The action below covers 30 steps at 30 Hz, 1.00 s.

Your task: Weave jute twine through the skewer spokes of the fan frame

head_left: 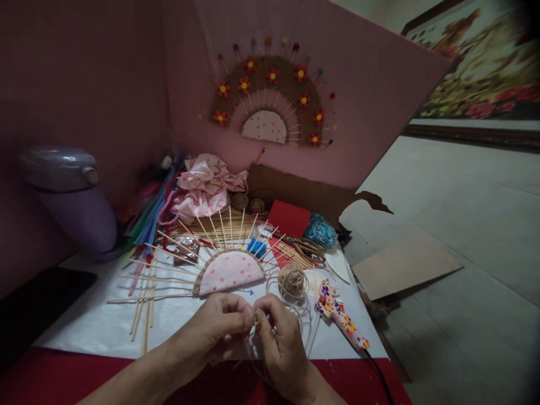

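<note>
My left hand (221, 326) and my right hand (278, 337) meet just in front of me, both pinched on a strand of jute twine (255, 318) between their fingertips. The strand loops away to a twine ball (292, 280) just beyond my right hand. Right behind my hands lies a pink dotted half-circle (230, 271) with thin wooden skewers (177, 246) fanning out of its edge, twine woven round its rim.
A flower-patterned glue gun (337, 315) lies right of the ball, its black cord running toward me. Scissors (310, 247), red paper (289, 218), pink fabric (206, 185), pipe cleaners (149, 222) and loose sticks (143, 306) crowd the white sheet. A finished fan decoration (270, 98) hangs on the pink board.
</note>
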### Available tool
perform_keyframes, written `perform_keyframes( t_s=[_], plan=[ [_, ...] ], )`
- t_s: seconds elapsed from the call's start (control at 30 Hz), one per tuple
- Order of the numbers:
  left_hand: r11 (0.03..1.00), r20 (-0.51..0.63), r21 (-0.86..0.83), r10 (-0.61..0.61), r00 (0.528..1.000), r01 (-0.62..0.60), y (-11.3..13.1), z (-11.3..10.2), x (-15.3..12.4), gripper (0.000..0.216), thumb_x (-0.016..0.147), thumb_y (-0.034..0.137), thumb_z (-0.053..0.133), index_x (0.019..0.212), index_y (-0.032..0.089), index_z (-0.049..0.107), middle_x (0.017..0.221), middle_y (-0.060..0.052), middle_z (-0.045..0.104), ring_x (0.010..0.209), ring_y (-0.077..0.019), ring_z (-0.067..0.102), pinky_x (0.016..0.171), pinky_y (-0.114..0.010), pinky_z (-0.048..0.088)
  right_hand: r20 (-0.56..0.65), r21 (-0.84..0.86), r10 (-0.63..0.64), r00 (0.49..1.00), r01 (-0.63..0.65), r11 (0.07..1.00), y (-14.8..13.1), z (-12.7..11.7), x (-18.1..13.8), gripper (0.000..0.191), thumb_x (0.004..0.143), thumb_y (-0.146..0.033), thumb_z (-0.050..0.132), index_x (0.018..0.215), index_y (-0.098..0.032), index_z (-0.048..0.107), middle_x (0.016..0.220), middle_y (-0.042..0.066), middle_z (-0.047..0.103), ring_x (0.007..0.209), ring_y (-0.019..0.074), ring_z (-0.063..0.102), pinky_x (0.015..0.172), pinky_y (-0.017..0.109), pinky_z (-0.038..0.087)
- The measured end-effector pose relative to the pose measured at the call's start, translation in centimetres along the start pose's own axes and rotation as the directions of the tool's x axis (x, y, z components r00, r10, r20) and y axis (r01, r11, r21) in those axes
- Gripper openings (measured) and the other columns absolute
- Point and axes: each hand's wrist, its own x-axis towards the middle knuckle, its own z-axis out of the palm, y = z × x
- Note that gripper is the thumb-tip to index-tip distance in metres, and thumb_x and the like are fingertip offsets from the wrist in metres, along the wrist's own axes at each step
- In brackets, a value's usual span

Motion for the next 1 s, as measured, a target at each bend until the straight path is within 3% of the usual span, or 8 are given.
perform_keyframes(
  t_s=[0.27, 0.53, 1.0],
  plan=[
    [0.99, 0.144, -0.088, -0.098, 0.985, 0.111, -0.9, -0.5, 0.2, 0.013, 0.072, 0.021, 0.058, 0.062, 0.013, 0.054, 0.051, 0.0, 0.055, 0.028, -0.0024, 0.036, 0.029, -0.016, 0.016, 0.025, -0.054, -0.045, 0.999, 0.046, 0.997, 0.0, 0.0, -0.1, 0.015, 0.087, -0.015, 0.038, 0.08, -0.018, 0.052, 0.071, 0.003, 0.057, 0.065, 0.0146, 0.054, 0.055, 0.024, 0.038],
    [0.999, -0.111, 0.052, 0.01, 0.994, -0.004, -0.3, 0.2, 0.3, 0.026, 0.065, 0.034, 0.069, 0.063, 0.015, 0.051, 0.044, 0.005, 0.049, 0.031, -0.0018, 0.03, 0.031, -0.015, 0.014, 0.022, -0.023, -0.024, 0.999, 0.024, 0.999, 0.4, 0.0, 0.0, 0.014, 0.087, -0.016, 0.039, 0.078, -0.018, 0.05, 0.069, 0.002, 0.055, 0.062, 0.0136, 0.052, 0.056, 0.025, 0.037],
    [0.992, -0.217, 0.066, 0.115, 0.969, -0.103, -0.6, -0.1, 0.8, 0.035, 0.065, 0.045, 0.07, 0.065, 0.015, 0.052, 0.041, 0.006, 0.047, 0.032, -0.0025, 0.03, 0.033, -0.015, 0.018, 0.03, 0.021, -0.04, 0.999, 0.04, 0.999, -0.2, -0.1, 0.0, 0.015, 0.085, -0.016, 0.044, 0.072, -0.018, 0.051, 0.063, 0.0, 0.052, 0.057, 0.0116, 0.048, 0.054, 0.023, 0.037]
  ],
)
